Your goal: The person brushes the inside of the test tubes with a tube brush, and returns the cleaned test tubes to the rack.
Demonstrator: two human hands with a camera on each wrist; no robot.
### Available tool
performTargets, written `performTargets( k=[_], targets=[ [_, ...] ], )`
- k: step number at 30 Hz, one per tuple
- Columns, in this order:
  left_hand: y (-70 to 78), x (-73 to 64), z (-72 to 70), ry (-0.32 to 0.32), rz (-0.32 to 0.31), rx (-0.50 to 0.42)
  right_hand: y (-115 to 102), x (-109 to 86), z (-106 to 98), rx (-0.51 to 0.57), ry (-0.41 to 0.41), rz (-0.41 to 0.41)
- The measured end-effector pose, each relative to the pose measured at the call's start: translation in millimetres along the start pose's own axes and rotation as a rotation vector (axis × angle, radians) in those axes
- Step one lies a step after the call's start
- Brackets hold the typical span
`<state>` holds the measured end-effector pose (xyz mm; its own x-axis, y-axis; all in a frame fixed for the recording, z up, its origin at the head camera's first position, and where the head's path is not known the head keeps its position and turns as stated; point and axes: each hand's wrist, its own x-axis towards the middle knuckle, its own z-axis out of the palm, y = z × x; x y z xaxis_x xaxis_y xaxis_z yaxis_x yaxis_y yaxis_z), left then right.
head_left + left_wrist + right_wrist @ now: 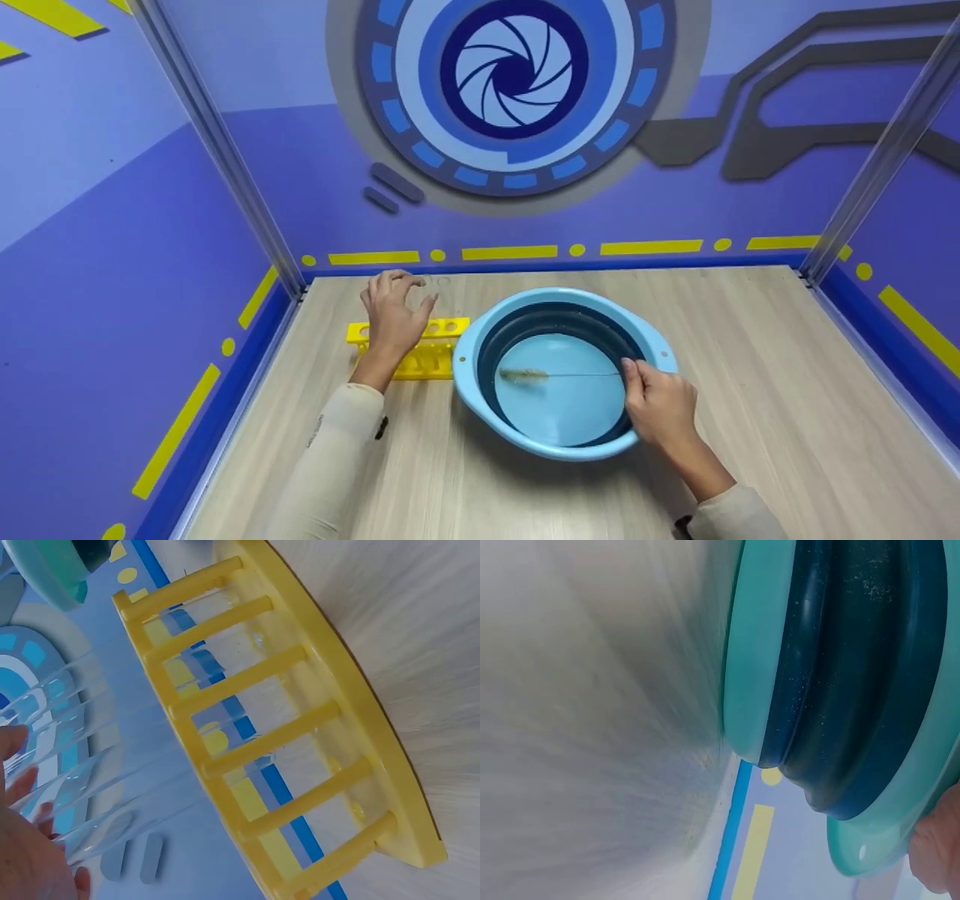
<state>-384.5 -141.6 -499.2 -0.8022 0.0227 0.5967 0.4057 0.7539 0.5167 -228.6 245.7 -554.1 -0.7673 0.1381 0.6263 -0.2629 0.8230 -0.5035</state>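
A yellow test tube rack [416,364] stands left of the basin, and several clear test tubes [112,746] rise from it. My left hand [395,315] is at the tube tops, its fingers bent and its thumb beside a clear rim; I cannot tell whether it pinches a tube. A test tube brush [525,374] with tan bristles reaches across the inside of the light blue basin [469,390]. My right hand [661,403] grips the end of its thin wire handle at the basin's right rim. In the right wrist view, part of this hand [936,844] shows beside the basin's lug.
The basin has dark folding walls and a lug on each side; its left lug comes right up to the rack. Under everything is a wood-grain table [765,420]. Blue-purple panels [525,225] enclose it at the back and both sides.
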Motion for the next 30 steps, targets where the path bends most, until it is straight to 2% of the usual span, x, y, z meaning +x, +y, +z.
performTargets(
  k=[5,8,10,13,17,19,23,27,30],
  targets=[
    [-0.8,0.5,-4.9,0.067,0.080,-0.037,4.2,1.0,3.0,0.082,0.058,-0.069],
    [2.0,3.7,-7.2,0.112,0.131,-0.061,5.8,2.9,0.7,0.149,0.074,-0.068],
    [5.0,6.1,-10.2,0.136,0.160,-0.081,5.5,4.3,-2.3,0.195,0.068,-0.028],
    [10.2,8.9,-16.5,0.156,0.185,-0.110,3.4,5.0,-7.8,0.272,0.035,0.099],
    [18.7,10.6,-25.7,0.165,0.178,-0.150,-0.2,5.4,-16.0,0.352,-0.003,0.295],
    [24.3,10.8,-30.0,0.170,0.171,-0.166,-1.3,6.1,-20.1,0.376,0.003,0.358],
    [36.6,9.4,-37.7,0.186,0.168,-0.201,0.0,6.7,-29.0,0.399,0.034,0.424],
    [49.4,4.7,-43.9,0.191,0.177,-0.250,4.8,6.3,-39.7,0.426,0.055,0.450],
    [59.4,0.6,-46.9,0.151,0.217,-0.235,9.2,7.2,-48.1,0.460,0.074,0.461]
  ],
)
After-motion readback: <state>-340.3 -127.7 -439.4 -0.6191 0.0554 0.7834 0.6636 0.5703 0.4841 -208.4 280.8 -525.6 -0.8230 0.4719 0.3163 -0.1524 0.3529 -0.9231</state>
